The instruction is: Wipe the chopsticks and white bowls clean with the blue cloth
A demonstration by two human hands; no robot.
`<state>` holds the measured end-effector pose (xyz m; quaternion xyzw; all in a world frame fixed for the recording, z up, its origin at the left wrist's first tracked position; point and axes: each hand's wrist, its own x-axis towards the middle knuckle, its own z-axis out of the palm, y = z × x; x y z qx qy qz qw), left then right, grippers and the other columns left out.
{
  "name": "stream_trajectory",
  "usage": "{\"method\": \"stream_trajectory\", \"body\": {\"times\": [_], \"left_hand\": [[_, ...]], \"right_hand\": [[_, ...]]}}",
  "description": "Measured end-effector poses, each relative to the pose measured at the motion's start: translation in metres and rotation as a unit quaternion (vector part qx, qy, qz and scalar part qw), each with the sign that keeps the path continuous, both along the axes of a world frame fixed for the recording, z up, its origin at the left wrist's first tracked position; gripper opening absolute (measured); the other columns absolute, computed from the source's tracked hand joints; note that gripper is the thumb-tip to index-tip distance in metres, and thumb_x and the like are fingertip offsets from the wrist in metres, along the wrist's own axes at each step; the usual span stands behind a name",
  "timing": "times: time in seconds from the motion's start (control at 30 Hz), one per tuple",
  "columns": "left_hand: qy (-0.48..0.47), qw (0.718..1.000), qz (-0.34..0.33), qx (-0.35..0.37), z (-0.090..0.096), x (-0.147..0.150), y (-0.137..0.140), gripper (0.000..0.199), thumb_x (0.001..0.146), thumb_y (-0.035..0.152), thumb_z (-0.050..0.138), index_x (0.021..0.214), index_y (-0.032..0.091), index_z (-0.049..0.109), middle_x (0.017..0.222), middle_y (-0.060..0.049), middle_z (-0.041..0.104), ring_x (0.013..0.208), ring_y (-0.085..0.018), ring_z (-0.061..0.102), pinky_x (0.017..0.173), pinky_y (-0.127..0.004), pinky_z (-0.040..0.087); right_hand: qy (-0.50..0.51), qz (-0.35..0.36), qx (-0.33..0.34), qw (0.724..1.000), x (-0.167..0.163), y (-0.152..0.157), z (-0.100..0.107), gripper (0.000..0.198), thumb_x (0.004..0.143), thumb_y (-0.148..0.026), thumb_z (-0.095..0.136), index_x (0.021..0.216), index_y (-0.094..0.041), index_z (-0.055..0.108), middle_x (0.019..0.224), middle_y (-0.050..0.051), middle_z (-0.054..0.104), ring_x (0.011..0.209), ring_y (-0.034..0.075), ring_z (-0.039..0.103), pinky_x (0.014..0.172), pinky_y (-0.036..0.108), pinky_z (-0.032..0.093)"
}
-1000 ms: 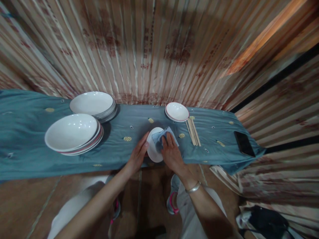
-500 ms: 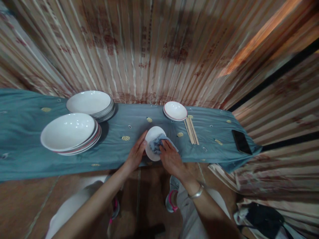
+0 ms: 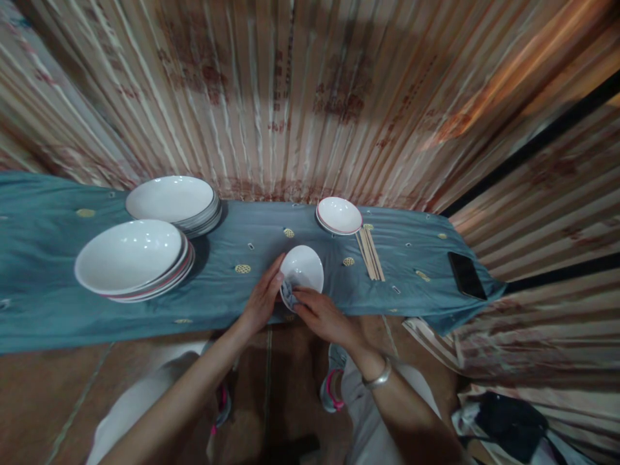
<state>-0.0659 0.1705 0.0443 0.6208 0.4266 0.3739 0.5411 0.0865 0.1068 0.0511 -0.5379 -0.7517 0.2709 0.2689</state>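
A small white bowl (image 3: 306, 266) is tilted toward me over the front part of the table. My left hand (image 3: 264, 294) grips its left rim, the thumb on the edge and the other fingers hidden behind it. A blue-grey cloth (image 3: 287, 295) is bunched inside the bowl, at its lower left. My right hand (image 3: 322, 313) holds that cloth against the bowl's inner wall, fingers pressed together. Most of the cloth is hidden by the right hand.
Stacked large white bowls (image 3: 130, 258) stand at the left, with stacked white plates (image 3: 169, 199) behind. Small red-rimmed dishes (image 3: 340, 215) sit beyond my hands, beside several chopsticks (image 3: 371, 254). A black phone (image 3: 466, 275) lies near the right end of the blue tablecloth (image 3: 232, 297).
My right hand has moved the cloth from the right and middle of the bowl down to its lower left. The left hand keeps its grip on the rim.
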Motion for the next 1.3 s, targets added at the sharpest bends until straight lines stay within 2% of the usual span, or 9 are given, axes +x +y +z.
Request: {"method": "stream_trajectory", "body": {"times": [0.1,0.2,0.4,0.7,0.8,0.9,1.03,1.13,1.3], "left_hand": [[-0.004,1.0,0.003,-0.005,-0.001,0.0,0.0,0.062,0.087,0.051,0.038,0.139,0.016,0.04,0.147,-0.009,0.039,0.134,-0.026,0.036,0.111,-0.045,0.029],[-0.009,1.0,0.003,-0.009,-0.001,0.0,0.0,0.061,0.087,0.05,0.039,0.138,0.017,0.041,0.146,-0.009,0.04,0.132,-0.027,0.039,0.109,-0.046,0.032],[0.011,1.0,-0.005,0.021,-0.001,-0.001,-0.001,0.059,0.088,0.048,0.036,0.138,0.016,0.041,0.147,-0.008,0.038,0.137,-0.023,0.032,0.114,-0.041,0.023],[0.012,0.999,-0.01,0.031,-0.004,-0.001,0.0,0.058,0.089,0.047,0.036,0.139,0.019,0.039,0.149,-0.007,0.036,0.137,-0.021,0.031,0.115,-0.04,0.02],[0.01,1.0,-0.007,0.018,-0.004,-0.002,-0.001,0.059,0.088,0.049,0.037,0.139,0.019,0.039,0.148,-0.007,0.037,0.136,-0.023,0.033,0.112,-0.041,0.026],[-0.002,1.0,-0.006,-0.012,-0.002,-0.002,-0.002,0.061,0.087,0.051,0.04,0.14,0.019,0.039,0.148,-0.008,0.037,0.133,-0.027,0.038,0.106,-0.044,0.037],[-0.021,0.998,-0.008,-0.054,0.001,-0.001,-0.003,0.065,0.086,0.052,0.041,0.141,0.019,0.037,0.149,-0.008,0.035,0.131,-0.029,0.04,0.096,-0.043,0.048],[-0.019,0.998,-0.001,-0.055,0.002,-0.001,-0.002,0.064,0.085,0.053,0.042,0.14,0.02,0.039,0.148,-0.007,0.037,0.13,-0.03,0.041,0.099,-0.044,0.045],[-0.015,1.0,0.0,-0.027,-0.002,-0.001,0.0,0.062,0.087,0.052,0.04,0.14,0.019,0.04,0.148,-0.007,0.037,0.133,-0.028,0.037,0.108,-0.045,0.034]], "right_hand": [[0.067,0.001,-0.003,0.998,-0.006,0.004,0.002,0.028,0.092,-0.021,0.043,0.113,-0.021,0.062,0.126,0.004,0.06,0.117,0.017,0.055,0.101,0.032,0.043],[0.088,-0.017,0.002,0.996,-0.013,0.006,-0.003,0.032,0.092,-0.021,0.042,0.12,-0.02,0.057,0.131,0.005,0.056,0.122,0.017,0.051,0.105,0.034,0.039],[0.045,-0.051,0.016,0.998,-0.021,0.013,-0.011,0.045,0.091,-0.019,0.039,0.136,-0.014,0.042,0.146,0.01,0.038,0.137,0.017,0.032,0.114,0.036,0.027],[0.006,-0.089,0.032,0.995,-0.021,0.024,-0.021,0.051,0.092,-0.023,0.037,0.142,-0.015,0.032,0.152,0.012,0.026,0.141,0.02,0.022,0.115,0.04,0.025],[-0.037,-0.096,0.055,0.993,-0.019,0.026,-0.024,0.05,0.09,-0.021,0.038,0.139,-0.011,0.036,0.15,0.015,0.027,0.141,0.024,0.023,0.114,0.043,0.026],[-0.093,-0.102,0.084,0.987,-0.016,0.026,-0.023,0.048,0.088,-0.016,0.039,0.135,-0.006,0.042,0.147,0.019,0.033,0.139,0.026,0.027,0.112,0.045,0.03],[-0.168,-0.121,0.081,0.975,-0.01,0.025,-0.017,0.043,0.088,-0.015,0.041,0.13,-0.009,0.049,0.141,0.019,0.041,0.133,0.028,0.036,0.107,0.048,0.036],[-0.202,-0.115,0.067,0.97,-0.004,0.022,-0.01,0.038,0.088,-0.015,0.042,0.124,-0.012,0.055,0.138,0.016,0.046,0.129,0.028,0.04,0.104,0.046,0.039],[-0.215,-0.072,0.043,0.973,0.006,0.017,0.0,0.032,0.088,-0.013,0.042,0.113,-0.01,0.062,0.129,0.016,0.054,0.124,0.024,0.046,0.106,0.04,0.038]]}}
